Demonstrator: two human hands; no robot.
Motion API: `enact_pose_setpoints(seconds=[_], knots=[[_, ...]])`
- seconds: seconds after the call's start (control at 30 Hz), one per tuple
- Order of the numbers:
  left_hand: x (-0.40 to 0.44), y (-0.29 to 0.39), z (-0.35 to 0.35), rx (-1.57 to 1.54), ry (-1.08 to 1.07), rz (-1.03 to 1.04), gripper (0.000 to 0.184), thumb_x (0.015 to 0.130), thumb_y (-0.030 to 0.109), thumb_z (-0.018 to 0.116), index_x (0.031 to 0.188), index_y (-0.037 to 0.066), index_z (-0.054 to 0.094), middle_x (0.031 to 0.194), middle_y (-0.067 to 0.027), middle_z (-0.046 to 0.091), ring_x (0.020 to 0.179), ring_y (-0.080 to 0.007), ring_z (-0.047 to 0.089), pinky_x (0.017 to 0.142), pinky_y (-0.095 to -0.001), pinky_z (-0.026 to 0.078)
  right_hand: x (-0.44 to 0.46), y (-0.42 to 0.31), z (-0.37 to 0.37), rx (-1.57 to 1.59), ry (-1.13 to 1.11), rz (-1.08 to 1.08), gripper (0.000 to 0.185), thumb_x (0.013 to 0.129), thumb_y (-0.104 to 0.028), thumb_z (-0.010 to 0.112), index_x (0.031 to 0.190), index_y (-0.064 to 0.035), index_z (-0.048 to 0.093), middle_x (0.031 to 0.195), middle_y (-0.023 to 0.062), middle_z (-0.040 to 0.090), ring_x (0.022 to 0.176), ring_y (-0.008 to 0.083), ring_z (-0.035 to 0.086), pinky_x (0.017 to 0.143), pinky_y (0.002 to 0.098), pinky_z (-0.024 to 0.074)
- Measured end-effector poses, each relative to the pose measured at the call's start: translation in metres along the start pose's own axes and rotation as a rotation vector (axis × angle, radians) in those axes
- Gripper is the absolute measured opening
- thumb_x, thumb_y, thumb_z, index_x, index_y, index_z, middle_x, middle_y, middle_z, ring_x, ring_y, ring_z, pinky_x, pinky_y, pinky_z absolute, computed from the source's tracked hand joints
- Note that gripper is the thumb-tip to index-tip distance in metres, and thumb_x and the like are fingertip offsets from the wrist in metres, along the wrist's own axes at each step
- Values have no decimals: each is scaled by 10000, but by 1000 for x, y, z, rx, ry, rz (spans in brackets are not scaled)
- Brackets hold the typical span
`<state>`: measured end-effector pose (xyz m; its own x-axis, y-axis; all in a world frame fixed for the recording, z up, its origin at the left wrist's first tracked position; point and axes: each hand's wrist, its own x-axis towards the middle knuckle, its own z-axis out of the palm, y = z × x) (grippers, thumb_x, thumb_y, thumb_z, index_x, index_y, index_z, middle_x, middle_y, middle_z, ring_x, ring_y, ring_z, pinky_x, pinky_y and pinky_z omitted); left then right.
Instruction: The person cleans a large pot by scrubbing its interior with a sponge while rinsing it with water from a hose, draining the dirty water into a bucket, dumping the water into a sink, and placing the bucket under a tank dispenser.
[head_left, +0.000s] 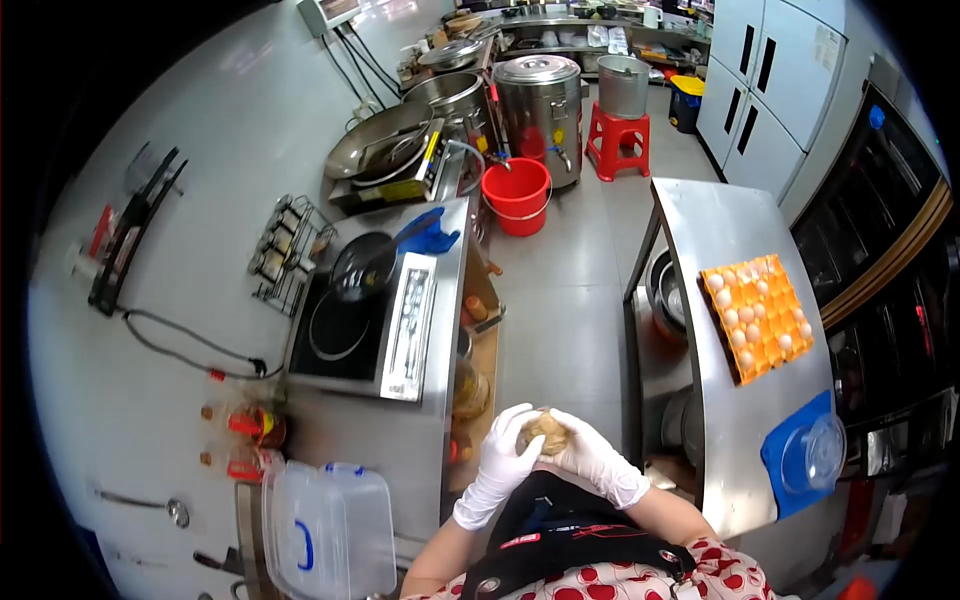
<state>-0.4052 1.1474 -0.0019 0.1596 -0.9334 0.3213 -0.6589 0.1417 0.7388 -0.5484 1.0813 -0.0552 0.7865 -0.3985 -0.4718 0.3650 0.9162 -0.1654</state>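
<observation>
My left hand point(508, 455), in a white glove, curls round the left side of a small tan-brown lump point(547, 434) in front of my dark apron. On the other side of the lump, my right hand point(590, 455), also gloved in white, wraps round it with its fingers. Both hands touch the lump at about waist height, in the gap between the two steel counters. What the lump is made of is too small to tell.
To the left, a steel counter point(350, 440) bears an induction cooker point(408, 325), a black pan point(362, 266) and a clear plastic box point(335, 540). The right counter point(705, 215) holds an orange egg tray point(765, 330) and a plastic bowl point(812, 455). A red bucket point(517, 195) stands ahead.
</observation>
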Motion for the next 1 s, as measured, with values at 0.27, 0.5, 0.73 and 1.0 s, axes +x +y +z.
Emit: enact_pose_setpoints(seconds=[0.27, 0.5, 0.73, 1.0], knots=[[263, -105, 81, -629, 138, -399, 282, 876, 53, 560, 1151, -3, 536, 1021, -65, 614, 880, -124, 579, 760, -247, 469, 86, -219, 10, 153, 177, -248, 324, 863, -342, 565, 1031, -65, 579, 1065, 150, 615, 915, 293, 590, 743, 387, 480], [478, -195, 160, -831, 182, -676, 230, 892, 117, 552, 1103, 25, 554, 961, -66, 625, 786, -123, 592, 680, -239, 474, 173, -376, -1, 260, 320, -387, 355, 845, -398, 595, 982, -70, 588, 1015, 138, 624, 894, 307, 588, 707, 382, 466], [631, -370, 208, -829, 116, -809, 212, 884, 186, 569, 1055, 60, 573, 929, -85, 636, 745, -153, 610, 634, -277, 492, 311, -539, 8, 106, 312, -235, 345, 867, -397, 557, 933, -59, 584, 1027, 130, 628, 930, 318, 599, 717, 402, 486], [783, -507, 186, -632, 227, -1100, 251, 851, 234, 625, 1017, 50, 582, 881, -54, 614, 727, -152, 578, 637, -302, 475, 455, -674, 31, -22, 228, -42, 350, 842, -321, 566, 1047, -41, 606, 1094, 156, 625, 959, 324, 608, 767, 458, 508]])
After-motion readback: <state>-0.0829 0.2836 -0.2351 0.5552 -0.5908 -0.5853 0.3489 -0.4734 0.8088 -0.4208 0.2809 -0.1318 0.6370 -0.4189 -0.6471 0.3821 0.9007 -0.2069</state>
